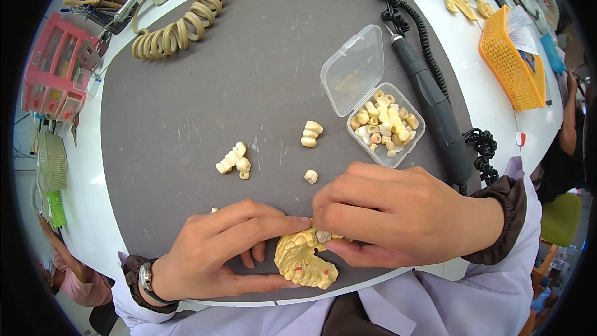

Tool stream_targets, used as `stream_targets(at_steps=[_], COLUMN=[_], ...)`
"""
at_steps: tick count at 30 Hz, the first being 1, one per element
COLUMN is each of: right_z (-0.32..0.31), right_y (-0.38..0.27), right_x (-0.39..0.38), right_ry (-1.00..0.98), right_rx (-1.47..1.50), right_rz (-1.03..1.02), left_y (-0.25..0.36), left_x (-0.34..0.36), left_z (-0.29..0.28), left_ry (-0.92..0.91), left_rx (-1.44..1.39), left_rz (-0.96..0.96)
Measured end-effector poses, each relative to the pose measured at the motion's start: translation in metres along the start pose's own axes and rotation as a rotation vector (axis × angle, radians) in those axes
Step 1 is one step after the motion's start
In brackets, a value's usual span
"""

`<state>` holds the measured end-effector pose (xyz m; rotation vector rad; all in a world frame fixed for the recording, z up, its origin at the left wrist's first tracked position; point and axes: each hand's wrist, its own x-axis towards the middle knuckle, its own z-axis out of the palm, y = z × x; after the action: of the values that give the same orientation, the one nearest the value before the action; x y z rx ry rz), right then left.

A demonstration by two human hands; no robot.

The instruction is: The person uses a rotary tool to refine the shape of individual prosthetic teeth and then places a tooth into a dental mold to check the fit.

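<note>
A yellow plaster dental cast [297, 255] with small red marks lies near the table's front edge. My left hand [214, 249] grips its left side, thumb below and index fingertip at the top. Over the cast's right part, my right hand [398, 211] is closed in a pinch. A small greyish tooth-shaped piece [323, 236] shows by its fingertips; most of what it holds is hidden. Ahead of my hands lie a single crown [311, 177], a joined crown piece [311, 134] and another group of joined crowns [233, 158].
Several loose crowns [387, 118] fill an open clear plastic box with a raised lid [352, 71]. Beside it lies a black rotary handpiece [429, 96] with a coiled cord. A yellow basket [497, 56] stands right, a pink organizer [56, 68] left. A beige coiled hose [186, 28] lies far left.
</note>
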<state>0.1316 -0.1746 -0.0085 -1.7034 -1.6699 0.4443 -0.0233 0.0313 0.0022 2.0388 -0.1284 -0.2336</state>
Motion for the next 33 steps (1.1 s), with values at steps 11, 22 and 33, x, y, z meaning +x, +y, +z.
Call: stream_targets(at_steps=[11,22,33], right_z=[-0.0008,-0.0009,0.0009], right_y=[-0.0001,0.0002,0.0007], right_x=[-0.0002,0.0001,-0.0002], right_ry=[-0.009,-0.016,0.008], right_rx=[-0.018,-0.034,-0.032], right_rz=[0.0,-0.012,-0.019], left_y=[0.0001,0.0005,-0.0008], left_x=[0.0006,0.0008,0.0], left_z=[0.0005,-0.0003,0.0001], left_ry=[0.01,0.001,-0.001], left_rx=[0.006,0.003,0.006], left_rz=[0.005,-0.008,-0.007])
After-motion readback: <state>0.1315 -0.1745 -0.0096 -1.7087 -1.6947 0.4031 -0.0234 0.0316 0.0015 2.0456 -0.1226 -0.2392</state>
